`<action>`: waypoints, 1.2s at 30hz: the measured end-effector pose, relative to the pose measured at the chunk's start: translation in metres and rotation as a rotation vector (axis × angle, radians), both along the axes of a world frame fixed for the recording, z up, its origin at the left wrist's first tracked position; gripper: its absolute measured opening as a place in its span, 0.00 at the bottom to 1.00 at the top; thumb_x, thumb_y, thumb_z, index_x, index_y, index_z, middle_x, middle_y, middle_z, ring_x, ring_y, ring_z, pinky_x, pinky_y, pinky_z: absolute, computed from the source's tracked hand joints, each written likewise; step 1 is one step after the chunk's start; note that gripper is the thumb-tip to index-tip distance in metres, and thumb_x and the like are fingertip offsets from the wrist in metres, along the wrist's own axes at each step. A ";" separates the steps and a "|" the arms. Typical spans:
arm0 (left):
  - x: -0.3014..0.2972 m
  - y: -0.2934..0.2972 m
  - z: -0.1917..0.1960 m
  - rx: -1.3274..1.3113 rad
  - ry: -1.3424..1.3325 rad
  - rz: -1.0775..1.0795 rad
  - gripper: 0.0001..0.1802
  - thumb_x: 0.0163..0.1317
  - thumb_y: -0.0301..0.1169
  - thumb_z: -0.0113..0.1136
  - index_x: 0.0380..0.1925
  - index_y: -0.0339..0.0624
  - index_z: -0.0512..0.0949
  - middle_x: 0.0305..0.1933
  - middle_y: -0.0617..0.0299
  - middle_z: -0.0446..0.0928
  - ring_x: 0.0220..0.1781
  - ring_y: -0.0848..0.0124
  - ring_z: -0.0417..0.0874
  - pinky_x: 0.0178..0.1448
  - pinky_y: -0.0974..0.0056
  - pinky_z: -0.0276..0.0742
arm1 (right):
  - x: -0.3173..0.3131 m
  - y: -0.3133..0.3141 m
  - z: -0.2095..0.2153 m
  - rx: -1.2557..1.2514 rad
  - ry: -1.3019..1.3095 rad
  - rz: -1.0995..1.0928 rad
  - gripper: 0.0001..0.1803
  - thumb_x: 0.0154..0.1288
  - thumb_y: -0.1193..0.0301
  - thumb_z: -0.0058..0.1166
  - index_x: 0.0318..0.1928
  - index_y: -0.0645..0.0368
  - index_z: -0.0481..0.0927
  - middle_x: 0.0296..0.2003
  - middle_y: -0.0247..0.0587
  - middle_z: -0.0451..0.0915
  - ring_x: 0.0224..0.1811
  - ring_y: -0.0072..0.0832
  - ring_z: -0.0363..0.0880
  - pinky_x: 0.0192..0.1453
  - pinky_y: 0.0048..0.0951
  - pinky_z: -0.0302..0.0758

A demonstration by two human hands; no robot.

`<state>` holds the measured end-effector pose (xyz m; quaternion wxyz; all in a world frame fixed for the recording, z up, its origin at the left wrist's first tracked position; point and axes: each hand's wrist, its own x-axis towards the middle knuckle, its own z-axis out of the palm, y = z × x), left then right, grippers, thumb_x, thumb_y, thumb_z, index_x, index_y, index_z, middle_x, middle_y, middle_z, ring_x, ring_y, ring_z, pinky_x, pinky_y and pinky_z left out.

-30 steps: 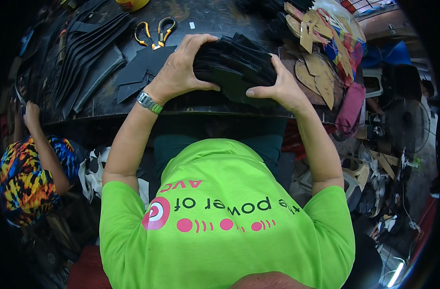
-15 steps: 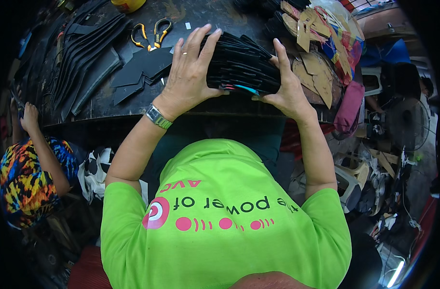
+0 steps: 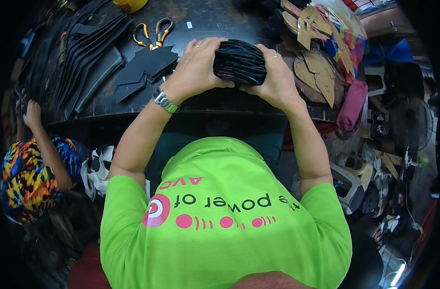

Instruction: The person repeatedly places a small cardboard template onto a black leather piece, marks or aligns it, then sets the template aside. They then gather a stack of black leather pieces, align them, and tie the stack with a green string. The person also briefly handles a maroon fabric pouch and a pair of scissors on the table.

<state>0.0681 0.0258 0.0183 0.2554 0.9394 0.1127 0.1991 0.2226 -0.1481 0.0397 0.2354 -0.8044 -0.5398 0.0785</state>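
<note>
Two hands clamp one thick bundle of black cut pieces (image 3: 239, 62) above the table (image 3: 205, 103) edge: left hand (image 3: 196, 67) and right hand (image 3: 277, 79) press from opposite sides, fingers closed round it, keeping the layers aligned. Orange-handled pliers (image 3: 152, 32) lie left of the bundle.

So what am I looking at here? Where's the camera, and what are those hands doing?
The camera sits on a person's head and looks straight down, so you see the green shirt below and both forearms reaching up to a dark workbench. The wide lens bends the edges. There is no machine here, only two bare hands. The left hand and right hand press from either side on a stack of black cut pieces, edges facing the camera. On the bench lie more black pieces, long black strips, orange-handled pliers and tan card shapes. At far left another person's hand reaches for the bench.
</note>
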 end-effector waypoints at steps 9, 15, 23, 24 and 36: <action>0.000 -0.018 0.002 0.062 0.089 0.018 0.72 0.33 0.42 0.88 0.78 0.42 0.53 0.73 0.46 0.67 0.77 0.49 0.66 0.79 0.38 0.56 | 0.005 0.002 0.004 0.051 -0.079 0.111 0.80 0.31 0.56 0.86 0.82 0.51 0.45 0.63 0.53 0.74 0.69 0.52 0.70 0.78 0.67 0.52; 0.011 -0.012 -0.013 0.021 0.007 -0.020 0.77 0.30 0.39 0.88 0.80 0.41 0.47 0.73 0.41 0.66 0.76 0.46 0.65 0.78 0.43 0.56 | 0.009 0.010 -0.010 0.117 -0.047 0.161 0.75 0.34 0.63 0.85 0.82 0.49 0.49 0.63 0.49 0.74 0.67 0.49 0.71 0.73 0.52 0.64; -0.052 0.033 0.013 0.027 -0.206 0.047 0.43 0.56 0.46 0.76 0.69 0.39 0.72 0.67 0.44 0.76 0.68 0.47 0.77 0.73 0.52 0.70 | 0.008 0.013 -0.005 0.157 -0.075 0.178 0.59 0.36 0.73 0.81 0.74 0.48 0.65 0.58 0.46 0.77 0.62 0.47 0.75 0.67 0.45 0.71; -0.070 0.045 0.014 0.137 -0.163 0.205 0.36 0.59 0.44 0.74 0.65 0.39 0.76 0.64 0.46 0.79 0.65 0.50 0.80 0.69 0.54 0.74 | 0.007 0.013 -0.005 0.166 -0.067 0.172 0.58 0.36 0.74 0.80 0.73 0.49 0.66 0.57 0.46 0.78 0.61 0.48 0.76 0.67 0.45 0.72; -0.147 0.079 -0.009 -0.159 0.229 0.695 0.50 0.42 0.52 0.84 0.60 0.28 0.78 0.57 0.39 0.83 0.58 0.49 0.85 0.64 0.56 0.79 | 0.002 0.015 -0.010 0.189 -0.065 0.119 0.55 0.37 0.74 0.80 0.71 0.50 0.68 0.57 0.45 0.78 0.62 0.46 0.76 0.67 0.43 0.72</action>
